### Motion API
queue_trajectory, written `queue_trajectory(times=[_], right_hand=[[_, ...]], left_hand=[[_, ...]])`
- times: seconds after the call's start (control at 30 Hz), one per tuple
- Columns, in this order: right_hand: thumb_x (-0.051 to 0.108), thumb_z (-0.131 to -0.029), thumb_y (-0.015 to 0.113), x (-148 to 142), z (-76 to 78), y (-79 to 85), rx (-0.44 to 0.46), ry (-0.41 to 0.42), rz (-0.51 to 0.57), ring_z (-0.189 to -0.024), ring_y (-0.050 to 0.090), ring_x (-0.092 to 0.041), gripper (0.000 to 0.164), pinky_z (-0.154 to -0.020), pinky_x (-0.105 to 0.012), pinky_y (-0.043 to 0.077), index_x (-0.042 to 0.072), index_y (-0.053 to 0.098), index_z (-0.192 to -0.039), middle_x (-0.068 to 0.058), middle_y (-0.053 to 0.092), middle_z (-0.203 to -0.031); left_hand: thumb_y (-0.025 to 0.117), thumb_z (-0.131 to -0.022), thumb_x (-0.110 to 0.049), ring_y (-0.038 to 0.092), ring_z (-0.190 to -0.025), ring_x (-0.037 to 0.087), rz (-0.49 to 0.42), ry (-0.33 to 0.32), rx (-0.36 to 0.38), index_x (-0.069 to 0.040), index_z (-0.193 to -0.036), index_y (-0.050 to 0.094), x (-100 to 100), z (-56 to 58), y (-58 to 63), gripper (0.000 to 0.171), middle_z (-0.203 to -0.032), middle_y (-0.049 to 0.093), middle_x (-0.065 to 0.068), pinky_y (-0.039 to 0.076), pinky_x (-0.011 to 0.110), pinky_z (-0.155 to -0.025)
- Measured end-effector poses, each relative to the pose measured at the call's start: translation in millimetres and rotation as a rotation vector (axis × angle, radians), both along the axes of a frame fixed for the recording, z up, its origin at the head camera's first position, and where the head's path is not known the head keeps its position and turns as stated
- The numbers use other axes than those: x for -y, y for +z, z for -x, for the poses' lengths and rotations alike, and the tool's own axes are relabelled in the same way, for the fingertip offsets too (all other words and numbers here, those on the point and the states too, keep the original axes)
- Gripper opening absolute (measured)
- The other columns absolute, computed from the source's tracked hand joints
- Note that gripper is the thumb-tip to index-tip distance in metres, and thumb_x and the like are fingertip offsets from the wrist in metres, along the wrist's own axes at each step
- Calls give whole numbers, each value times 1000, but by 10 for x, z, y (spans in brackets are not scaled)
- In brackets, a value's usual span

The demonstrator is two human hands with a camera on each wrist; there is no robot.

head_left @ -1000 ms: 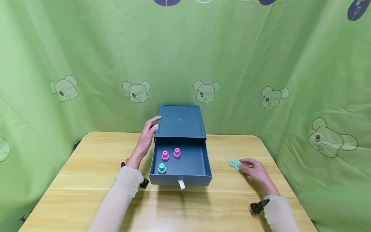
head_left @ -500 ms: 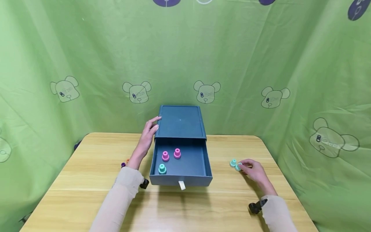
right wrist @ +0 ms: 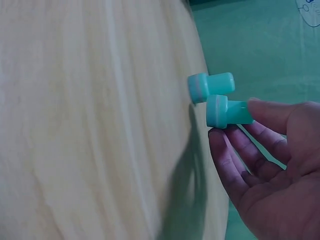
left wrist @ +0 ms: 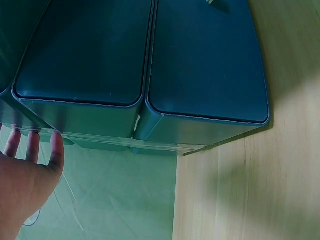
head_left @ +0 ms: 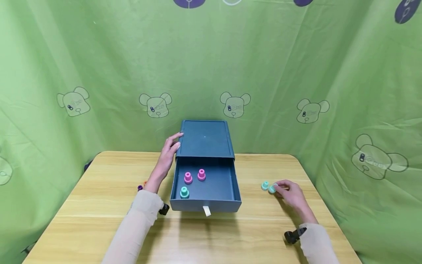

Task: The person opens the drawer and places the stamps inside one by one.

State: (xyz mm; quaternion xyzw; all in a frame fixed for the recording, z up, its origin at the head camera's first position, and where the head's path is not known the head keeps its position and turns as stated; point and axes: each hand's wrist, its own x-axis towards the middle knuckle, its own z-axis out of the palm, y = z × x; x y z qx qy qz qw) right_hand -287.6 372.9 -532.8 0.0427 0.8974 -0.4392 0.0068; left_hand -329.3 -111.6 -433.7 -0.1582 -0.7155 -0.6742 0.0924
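A dark blue drawer cabinet (head_left: 206, 139) stands mid-table with its top drawer (head_left: 217, 187) pulled out. My left hand (head_left: 166, 157) rests against the cabinet's left side near the top, fingers fairly straight; the left wrist view shows the fingertips (left wrist: 56, 145) at its edge. At the right, my right hand (head_left: 292, 196) pinches a mint-green stepped peg (right wrist: 217, 111) between thumb and fingers. Close beside it a second mint peg (right wrist: 198, 88) stands on the table. Inside the drawer, toward the left, are two pink pegs (head_left: 188, 178) and one teal peg (head_left: 184, 192).
From the drawer front hangs a white pull tab (head_left: 206, 210). Partly behind the left forearm lie a small purple piece (head_left: 140, 187) and an orange piece (head_left: 145, 182). A green curtain (head_left: 204, 66) encloses the wooden table (head_left: 108, 183) at the back and sides.
My right fingers have settled round the nearer mint peg, which has shifted slightly right, away from the other one. The left hand and drawer have stayed put.
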Motion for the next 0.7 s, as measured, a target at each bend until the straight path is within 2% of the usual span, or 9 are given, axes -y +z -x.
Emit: queue_trajectory(times=[0.23, 0.37, 0.5, 0.7], right_hand=[[28, -105, 62, -15, -30, 123, -18, 0, 45, -104, 70, -24, 46, -89, -30, 60, -7, 58, -135, -23, 65, -124], [35, -105, 61, -18, -41, 187, -24, -8, 18, -103, 69, -18, 49, -89, -29, 58, -2, 59, -136, -19, 67, -125], [36, -105, 62, -2, -65, 267, -42, -1, 38, -99, 70, -12, 50, -90, -30, 58, -2, 58, -137, -20, 67, -126], [34, -104, 62, 74, -109, 413, -86, 15, 90, -96, 68, -4, 50, -88, -20, 55, -3, 58, -137, -24, 65, -130]], left_hand=[[45, -108, -23, 40, -136, 36, 2, 2, 0, -8, -154, 46, 4, -2, -1, 48, -162, 32, 19, 32, 55, -116], [45, -109, -23, 40, -137, 36, 4, 1, 1, -9, -154, 46, 6, 0, -3, 48, -162, 32, 19, 32, 55, -116], [45, -109, -24, 39, -138, 36, 11, 1, 6, -9, -154, 46, 10, -5, -3, 48, -162, 31, 18, 31, 55, -117], [45, -109, -23, 39, -138, 36, 9, -1, 9, -9, -154, 46, 10, -8, 7, 48, -162, 31, 19, 31, 55, -117]])
